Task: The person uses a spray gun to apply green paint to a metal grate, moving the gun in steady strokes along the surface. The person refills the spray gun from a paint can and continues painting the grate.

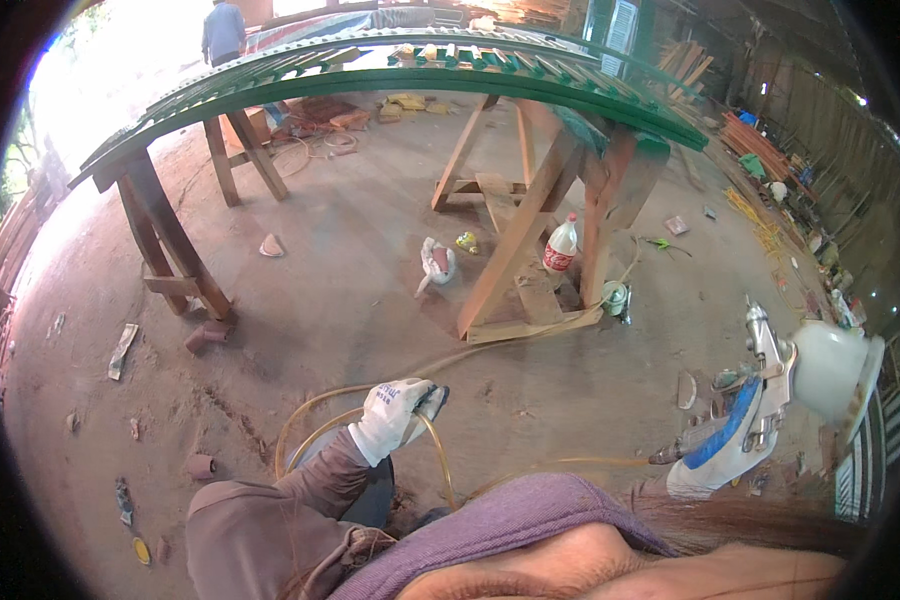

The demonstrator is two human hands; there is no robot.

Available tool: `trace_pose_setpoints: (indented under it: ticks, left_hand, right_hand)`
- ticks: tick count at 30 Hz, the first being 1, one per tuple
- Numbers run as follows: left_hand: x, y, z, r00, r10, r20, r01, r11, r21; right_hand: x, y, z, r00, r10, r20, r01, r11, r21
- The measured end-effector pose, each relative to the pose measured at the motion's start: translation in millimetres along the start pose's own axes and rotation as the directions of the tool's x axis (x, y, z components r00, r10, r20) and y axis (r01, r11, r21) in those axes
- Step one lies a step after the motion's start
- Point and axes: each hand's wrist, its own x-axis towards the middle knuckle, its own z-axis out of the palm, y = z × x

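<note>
My left hand (398, 415), in a white glove with dark fingertips, is closed round a yellowish air hose (438, 455) near the lower middle. Loops of that hose lie on the floor around my forearm. At the right, my right hand (725, 445), in a white and blue glove, grips a metal spray gun (767, 375) by its handle. A whitish paint cup (832, 372) is fixed to the gun's side. The gun's nozzle points away from me, and the hose joins the bottom of its handle. Some right fingers are hidden behind the handle.
A long green slatted panel (370, 88) rests on wooden trestles (515, 255) ahead. Under it stand a plastic bottle (561, 246) and a white bag (436, 266). A small can (615, 297) sits by the trestle foot. A person (223, 33) is at the far left. Scraps litter the floor.
</note>
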Motion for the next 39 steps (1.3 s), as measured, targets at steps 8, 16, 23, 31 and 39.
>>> trace_pose_setpoints:
  ticks: [8, 16, 23, 31, 39]
  left_hand:
    - [5.1, 4.4, 9.0, 0.996, -0.033, 0.086, 0.041, 0.995, -0.090]
    - [2.2, 2.4, 2.2, 0.998, -0.037, 0.048, 0.043, 0.992, -0.119]
    - [0.0, 7.3, -7.9, 0.999, -0.028, 0.026, 0.031, 0.991, -0.131]
    - [-4.4, 11.8, -13.7, 1.000, 0.023, -0.017, -0.026, 0.987, -0.162]
    - [-1.8, 25.7, -4.1, 0.998, 0.032, 0.045, -0.024, 0.984, -0.178]
  right_hand:
    - [45.2, -46.3, -2.9, 0.976, 0.075, 0.203, -0.108, 0.981, 0.159]
    - [52.2, -36.6, -13.5, 0.977, -0.205, 0.054, 0.203, 0.978, 0.039]
    - [20.4, -62.7, 3.3, 0.986, -0.071, 0.150, 0.035, 0.972, 0.231]
    - [35.8, -59.3, 15.0, 0.999, 0.042, 0.010, -0.043, 0.975, 0.219]
    - [-11.1, -47.4, 29.0, 0.988, 0.150, 0.046, -0.156, 0.910, 0.383]
